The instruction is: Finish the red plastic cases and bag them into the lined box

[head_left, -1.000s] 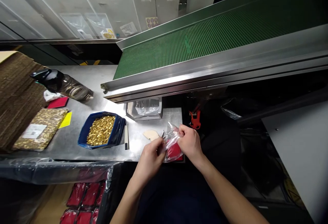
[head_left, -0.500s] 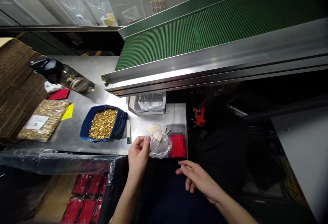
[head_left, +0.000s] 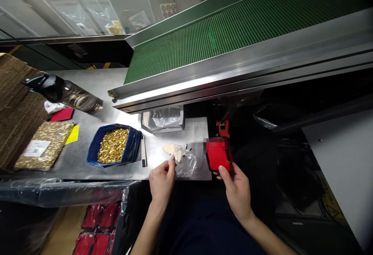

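Head view, and across the top runs the green belt (head_left: 204,45), its low end over my steel table (head_left: 159,140). Down left sits the box (head_left: 87,192), red packs (head_left: 100,243) inside. Up on the table, the blue bin (head_left: 94,146) with gold bits (head_left: 113,146) in it. Now my right hand (head_left: 237,191): thumb on top, fingers beneath, closed on the red pouch (head_left: 219,156), up at the table's right end. My left hand (head_left: 161,179) has thumb and forefinger pinched tight on the clear bag (head_left: 188,163), which lies crumpled over the tabletop. Slimmest of all, the knife (head_left: 143,152), just beside the bin.
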Motion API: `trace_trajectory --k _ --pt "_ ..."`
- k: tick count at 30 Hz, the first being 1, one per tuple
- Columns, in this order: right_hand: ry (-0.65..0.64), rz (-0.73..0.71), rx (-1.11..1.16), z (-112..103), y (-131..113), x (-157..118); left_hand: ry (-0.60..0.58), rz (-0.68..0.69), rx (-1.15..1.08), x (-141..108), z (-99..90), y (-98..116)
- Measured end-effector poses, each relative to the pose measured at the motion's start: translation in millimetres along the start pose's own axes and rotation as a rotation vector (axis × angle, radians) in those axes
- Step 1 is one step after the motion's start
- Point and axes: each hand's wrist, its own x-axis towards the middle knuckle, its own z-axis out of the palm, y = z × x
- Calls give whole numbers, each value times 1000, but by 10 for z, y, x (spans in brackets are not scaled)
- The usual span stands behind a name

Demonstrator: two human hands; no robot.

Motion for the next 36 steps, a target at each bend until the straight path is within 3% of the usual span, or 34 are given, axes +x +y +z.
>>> trace_trajectory --k 2,4,6,9,13,16,18,20,22,24,29,31,36 --pt "-98 -229 -214 -104 -150 -83 -19 76 29 -25 51 57" --pt "-257 -345 -434 -182 -234 -151 -82 135 36 -37 135 116" --pt "-360 -353 -648 -239 -224 -182 -165 194 55 -38 234 157" --pt "-412 -349 -916 -301 -77 -173 -249 263 99 -32 363 183" --pt "-402 -460 -1135 -298 110 -184 -238 347 149 -56 445 238" --pt "-384 -504 -1156 -226 135 -208 -179 577 176 -94 456 291" --pt "-371 -487 -1128 -185 114 -197 -147 759 212 -105 448 295" --pt "-348 -439 -1080 -173 85 -162 -116 857 255 -93 428 268" --pt "-324 -374 -1019 -190 61 -118 -79 850 290 -63 403 227" --pt "-303 -313 -969 -220 48 -83 -73 758 329 -40 382 191" --pt "-274 -243 -918 -235 56 -72 -246 477 123 -171 396 181" --pt "-277 -257 -932 -208 65 -91 -252 501 27 -291 425 213" --pt "-331 -330 -1048 -134 51 -116 -172 772 -50 -521 491 338"
